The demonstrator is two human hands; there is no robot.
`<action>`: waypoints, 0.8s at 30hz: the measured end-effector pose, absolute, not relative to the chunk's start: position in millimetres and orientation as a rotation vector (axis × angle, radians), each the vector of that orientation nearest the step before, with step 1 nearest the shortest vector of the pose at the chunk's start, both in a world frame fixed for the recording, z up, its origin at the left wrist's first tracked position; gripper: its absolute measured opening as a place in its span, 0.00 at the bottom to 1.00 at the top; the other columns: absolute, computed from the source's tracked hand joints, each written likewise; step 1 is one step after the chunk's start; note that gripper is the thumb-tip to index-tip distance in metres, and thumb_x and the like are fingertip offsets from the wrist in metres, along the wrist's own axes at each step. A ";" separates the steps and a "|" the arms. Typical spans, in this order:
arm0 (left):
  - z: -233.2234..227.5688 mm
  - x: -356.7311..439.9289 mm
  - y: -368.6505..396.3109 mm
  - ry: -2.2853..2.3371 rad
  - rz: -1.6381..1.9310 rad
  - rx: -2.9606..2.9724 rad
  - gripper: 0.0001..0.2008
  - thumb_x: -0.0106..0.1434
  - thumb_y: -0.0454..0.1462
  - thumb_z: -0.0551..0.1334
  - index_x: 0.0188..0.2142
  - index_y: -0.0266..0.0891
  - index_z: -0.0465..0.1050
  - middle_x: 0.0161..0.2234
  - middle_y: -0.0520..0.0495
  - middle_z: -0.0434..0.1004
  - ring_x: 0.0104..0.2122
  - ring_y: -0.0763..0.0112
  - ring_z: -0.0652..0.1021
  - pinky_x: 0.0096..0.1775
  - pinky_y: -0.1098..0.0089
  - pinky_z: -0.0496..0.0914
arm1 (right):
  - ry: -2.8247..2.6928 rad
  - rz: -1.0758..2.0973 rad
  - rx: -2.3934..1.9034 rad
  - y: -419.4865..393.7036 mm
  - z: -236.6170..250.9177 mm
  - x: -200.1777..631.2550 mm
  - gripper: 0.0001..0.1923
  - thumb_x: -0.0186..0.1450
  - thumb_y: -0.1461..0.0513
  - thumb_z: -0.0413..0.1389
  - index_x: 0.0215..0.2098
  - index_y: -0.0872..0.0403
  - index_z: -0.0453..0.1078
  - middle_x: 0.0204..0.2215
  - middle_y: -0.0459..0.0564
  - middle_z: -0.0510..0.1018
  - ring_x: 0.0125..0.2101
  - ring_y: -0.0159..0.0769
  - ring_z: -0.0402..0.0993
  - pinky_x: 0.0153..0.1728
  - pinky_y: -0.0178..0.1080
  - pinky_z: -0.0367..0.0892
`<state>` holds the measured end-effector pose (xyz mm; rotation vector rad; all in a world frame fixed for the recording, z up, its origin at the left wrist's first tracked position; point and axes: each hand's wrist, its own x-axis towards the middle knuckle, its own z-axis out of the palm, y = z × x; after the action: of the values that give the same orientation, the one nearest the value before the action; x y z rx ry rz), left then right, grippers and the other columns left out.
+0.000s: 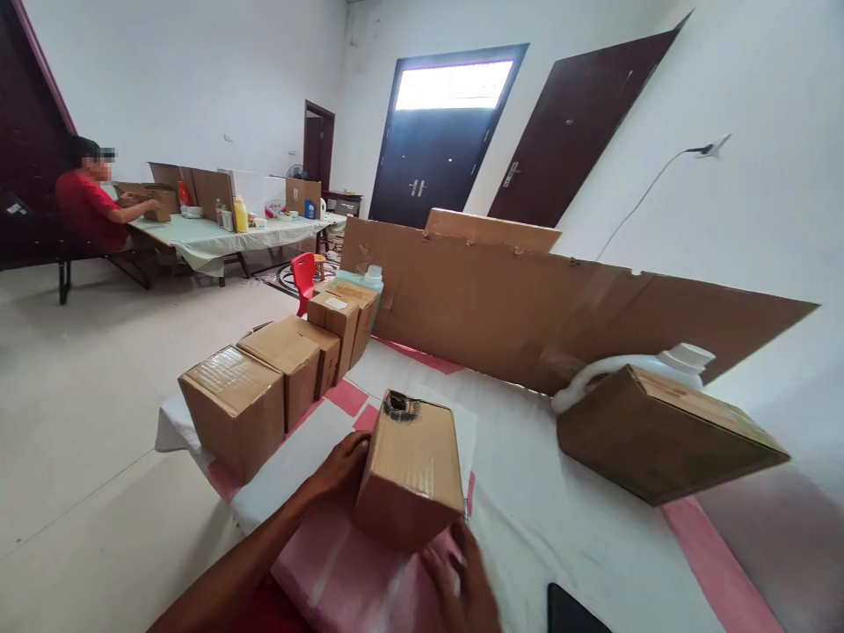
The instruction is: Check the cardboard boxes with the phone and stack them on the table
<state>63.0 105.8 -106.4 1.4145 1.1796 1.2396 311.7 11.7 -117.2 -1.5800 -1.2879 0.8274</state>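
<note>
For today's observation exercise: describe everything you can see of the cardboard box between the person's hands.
The box is plain brown cardboard, closed and sealed with clear tape, with a dark ragged patch at its far top edge. It sits tilted on the pink-and-white table cover. The left hand touches its left side; the right hand is at its near corner.

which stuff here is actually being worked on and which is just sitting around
In hand:
- small cardboard box, touched by left hand and right hand
- pink-and-white table cloth under it

Lying about:
- row of sealed boxes
- large box
- white jug
- cardboard sheet
- dark flat object
</note>
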 end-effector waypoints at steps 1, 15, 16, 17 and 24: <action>-105.6 58.0 100.0 1.202 1.229 1.424 0.22 0.71 0.54 0.59 0.52 0.44 0.78 0.53 0.45 0.79 0.57 0.50 0.76 0.61 0.49 0.69 | -1.272 0.949 -1.496 17.5 -113.9 293.1 0.38 0.61 0.35 0.58 0.58 0.50 0.72 0.54 0.57 0.80 0.53 0.55 0.77 0.49 0.49 0.76; -28.1 29.4 57.8 1.269 1.367 1.448 0.33 0.72 0.55 0.56 0.69 0.42 0.60 0.63 0.39 0.72 0.64 0.53 0.71 0.62 0.55 0.69 | -1.082 1.440 -1.097 107.3 -25.0 250.6 0.45 0.67 0.32 0.43 0.74 0.45 0.51 0.44 0.52 0.75 0.36 0.42 0.78 0.33 0.44 0.78; -30.0 31.6 69.8 1.299 1.401 1.449 0.34 0.71 0.55 0.57 0.68 0.41 0.61 0.62 0.38 0.73 0.64 0.52 0.71 0.62 0.54 0.68 | -1.127 1.411 -1.130 121.9 -23.8 246.1 0.44 0.67 0.32 0.43 0.73 0.44 0.51 0.45 0.53 0.75 0.36 0.42 0.78 0.32 0.43 0.78; -31.8 32.7 83.2 1.326 1.431 1.445 0.35 0.70 0.56 0.58 0.68 0.40 0.62 0.62 0.37 0.74 0.64 0.52 0.71 0.62 0.53 0.68 | -1.164 1.384 -1.156 137.2 -22.5 241.8 0.43 0.67 0.32 0.43 0.72 0.43 0.52 0.48 0.54 0.74 0.37 0.41 0.77 0.32 0.43 0.78; -24.2 21.2 164.7 1.455 1.533 1.431 0.37 0.67 0.57 0.60 0.68 0.40 0.59 0.59 0.35 0.74 0.59 0.51 0.75 0.61 0.50 0.68 | -1.243 1.387 -1.123 238.6 -19.2 213.4 0.40 0.67 0.33 0.44 0.66 0.46 0.59 0.64 0.62 0.64 0.38 0.41 0.76 0.29 0.44 0.77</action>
<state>21.2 164.7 -24.2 1.4307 1.4550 1.5327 213.4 238.6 -19.2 -1.1227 -1.2435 1.3869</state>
